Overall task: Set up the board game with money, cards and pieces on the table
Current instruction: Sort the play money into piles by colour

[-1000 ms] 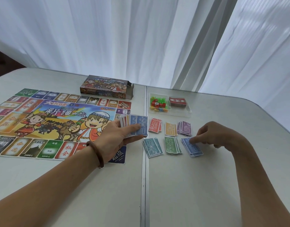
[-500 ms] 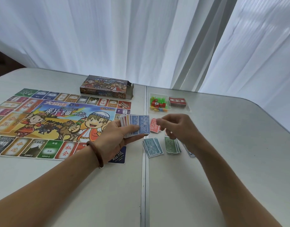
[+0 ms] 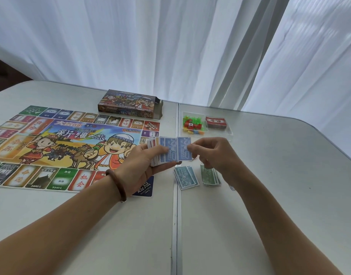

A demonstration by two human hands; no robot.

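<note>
A white table (image 3: 269, 175) carries the game board (image 3: 51, 147) at left, the game box (image 3: 129, 104) behind it. The left hand (image 3: 144, 163) grips a fanned stack of play money (image 3: 164, 149); the right hand (image 3: 212, 153) pinches its top blue 2000 note (image 3: 183, 149). Teal bills (image 3: 185, 176) and green bills (image 3: 209, 176) lie below.

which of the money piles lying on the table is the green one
The green pile, just under the right hand; the teal pile lies to its left, beside the table seam.
</note>
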